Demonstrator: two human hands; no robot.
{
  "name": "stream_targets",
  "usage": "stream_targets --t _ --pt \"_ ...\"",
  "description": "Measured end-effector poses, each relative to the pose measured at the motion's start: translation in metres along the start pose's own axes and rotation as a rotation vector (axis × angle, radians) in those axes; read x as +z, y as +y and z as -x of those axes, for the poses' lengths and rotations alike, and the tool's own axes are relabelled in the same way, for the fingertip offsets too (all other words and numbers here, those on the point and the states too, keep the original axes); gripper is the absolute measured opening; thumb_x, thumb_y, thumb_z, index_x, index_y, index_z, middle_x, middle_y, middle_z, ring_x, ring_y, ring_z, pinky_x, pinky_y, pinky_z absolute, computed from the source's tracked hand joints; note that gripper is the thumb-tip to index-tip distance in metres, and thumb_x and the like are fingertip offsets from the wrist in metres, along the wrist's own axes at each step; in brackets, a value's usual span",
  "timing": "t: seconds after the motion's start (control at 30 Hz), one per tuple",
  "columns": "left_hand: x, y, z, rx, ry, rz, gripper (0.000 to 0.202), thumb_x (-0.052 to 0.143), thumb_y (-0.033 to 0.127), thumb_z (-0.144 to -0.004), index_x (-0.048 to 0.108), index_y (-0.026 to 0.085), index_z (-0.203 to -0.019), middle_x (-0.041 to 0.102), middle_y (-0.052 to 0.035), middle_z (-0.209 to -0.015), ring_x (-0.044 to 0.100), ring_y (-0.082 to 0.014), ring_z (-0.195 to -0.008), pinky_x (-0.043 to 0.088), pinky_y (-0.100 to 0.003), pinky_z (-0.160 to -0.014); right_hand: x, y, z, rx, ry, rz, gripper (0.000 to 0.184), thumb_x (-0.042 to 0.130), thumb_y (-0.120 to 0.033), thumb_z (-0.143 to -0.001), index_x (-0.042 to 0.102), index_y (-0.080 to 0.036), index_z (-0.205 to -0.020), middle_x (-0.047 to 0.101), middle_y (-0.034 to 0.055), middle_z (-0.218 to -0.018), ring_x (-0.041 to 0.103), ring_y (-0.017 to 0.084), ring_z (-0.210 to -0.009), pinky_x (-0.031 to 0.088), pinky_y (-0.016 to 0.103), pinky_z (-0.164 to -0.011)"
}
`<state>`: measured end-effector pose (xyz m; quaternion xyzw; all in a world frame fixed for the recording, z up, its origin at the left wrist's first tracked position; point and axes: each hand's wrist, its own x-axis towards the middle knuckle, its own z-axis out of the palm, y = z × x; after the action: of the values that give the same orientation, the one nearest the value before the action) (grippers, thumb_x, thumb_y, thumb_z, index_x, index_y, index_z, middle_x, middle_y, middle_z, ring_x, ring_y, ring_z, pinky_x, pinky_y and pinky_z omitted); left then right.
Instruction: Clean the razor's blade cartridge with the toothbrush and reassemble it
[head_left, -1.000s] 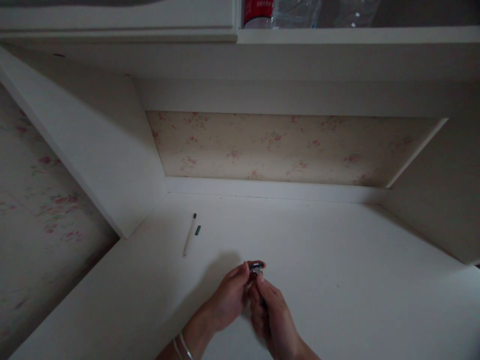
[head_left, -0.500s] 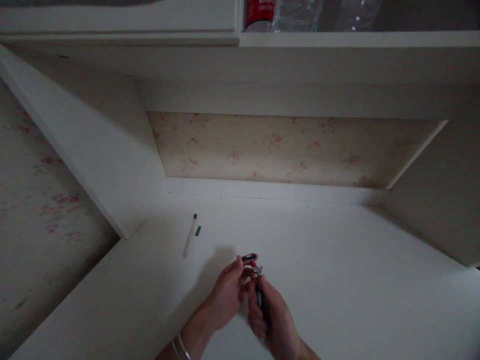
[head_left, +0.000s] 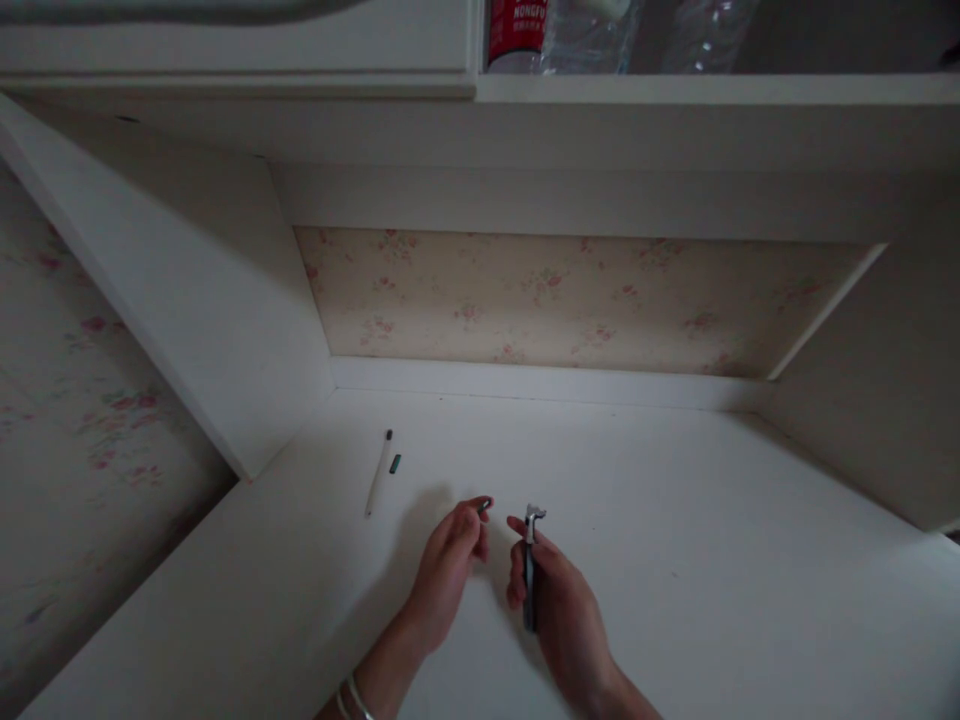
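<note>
My right hand [head_left: 559, 600] is wrapped around a razor handle [head_left: 529, 575] with a dark grip. It is upright, and its silver head end [head_left: 534, 515] points away from me. To its left, my left hand [head_left: 450, 550] pinches a small dark razor head [head_left: 484, 505] between thumb and fingers, mostly hidden by them. A gap separates the two pieces. Farther left on the white tabletop [head_left: 675, 480] lie a thin white toothbrush [head_left: 379, 475] with a dark tip and a small dark green strip [head_left: 395, 464] beside it. Neither hand touches these.
White panels [head_left: 225, 300] stand at the left and right of the tabletop, with floral wallpaper [head_left: 540, 300] behind it. A shelf [head_left: 675, 90] overhangs the back and carries a red-labelled bottle [head_left: 517, 30] and clear plastic bottles [head_left: 589, 40].
My hands have moved apart, the right one to the right with the razor handle. The razor head in my left hand has turned and shows less. The toothbrush and green strip have stayed put.
</note>
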<state>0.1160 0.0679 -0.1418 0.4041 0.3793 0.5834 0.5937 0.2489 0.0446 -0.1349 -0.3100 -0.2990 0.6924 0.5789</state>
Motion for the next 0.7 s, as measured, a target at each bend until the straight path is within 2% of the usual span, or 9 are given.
stream_targets --t 0.1,0.17,0.27,0.37,0.5,0.63,0.7 --pt "0.0 0.004 0.002 0.199 0.035 -0.315 0.041 0.055 0.051 -0.088 0.062 0.016 -0.108 0.055 -0.0032 -0.081 0.052 -0.0149 -0.073 0.044 -0.026 -0.066 -0.007 -0.006 -0.006 -0.036 0.057 0.146 0.044 0.069 -0.043 -0.083 0.058 -0.015 -0.115 0.06 0.0017 -0.072 0.051 0.014 -0.057 0.043 0.024 -0.055" --pt "-0.002 0.006 0.005 0.378 0.042 -0.529 0.036 0.059 0.047 -0.086 0.063 0.018 -0.107 0.057 -0.0057 -0.092 0.054 -0.0162 -0.077 0.047 -0.028 -0.07 -0.012 -0.009 -0.011 -0.06 0.111 0.214 0.047 0.07 -0.045 -0.081 0.053 -0.019 -0.116 0.062 0.0022 -0.077 0.052 0.014 -0.053 0.042 0.025 -0.049" --pt "-0.007 0.007 0.011 0.644 0.038 -0.816 0.036 0.068 0.042 -0.082 0.061 0.021 -0.111 0.057 -0.0067 -0.097 0.056 -0.0172 -0.078 0.05 -0.029 -0.071 -0.021 -0.011 -0.02 -0.118 0.166 0.39 0.037 0.068 -0.049 -0.081 0.052 -0.023 -0.102 0.063 0.0013 -0.078 0.051 0.014 -0.047 0.037 0.022 -0.038" --pt "-0.012 0.008 0.015 0.868 0.067 -0.968 0.042 0.072 0.037 -0.078 0.059 0.019 -0.113 0.058 -0.0085 -0.098 0.058 -0.0202 -0.086 0.052 -0.031 -0.075 -0.03 -0.007 -0.031 -0.174 0.134 0.596 0.031 0.064 -0.05 -0.082 0.057 -0.022 -0.091 0.06 -0.0003 -0.073 0.052 0.014 -0.049 0.038 0.022 -0.039" --pt "-0.014 0.012 0.015 0.981 0.103 -1.052 0.04 0.073 0.034 -0.078 0.058 0.017 -0.111 0.059 -0.0089 -0.096 0.06 -0.0201 -0.086 0.054 -0.03 -0.075 -0.037 -0.002 -0.049 -0.153 0.098 0.832 0.028 0.056 -0.043 -0.086 0.063 -0.02 -0.099 0.061 -0.001 -0.065 0.057 0.017 -0.054 0.043 0.025 -0.049" --pt "-0.012 0.018 0.015 1.034 0.12 -1.097 0.037 0.074 0.033 -0.078 0.059 0.017 -0.107 0.06 -0.0078 -0.092 0.061 -0.0188 -0.082 0.054 -0.028 -0.072 -0.034 -0.005 -0.073 -0.268 0.098 1.266 0.029 0.048 -0.03 -0.088 0.066 -0.019 -0.108 0.069 0.0047 -0.091 0.064 0.019 -0.069 0.047 0.026 -0.064" --pt "-0.011 0.019 0.015 1.039 0.126 -1.101 0.035 0.073 0.033 -0.078 0.059 0.017 -0.107 0.061 -0.0075 -0.09 0.062 -0.0187 -0.08 0.054 -0.028 -0.07 -0.031 -0.008 -0.086 -0.314 0.088 1.384 0.029 0.049 -0.025 -0.086 0.067 -0.019 -0.108 0.07 0.0054 -0.096 0.065 0.019 -0.077 0.046 0.025 -0.07"
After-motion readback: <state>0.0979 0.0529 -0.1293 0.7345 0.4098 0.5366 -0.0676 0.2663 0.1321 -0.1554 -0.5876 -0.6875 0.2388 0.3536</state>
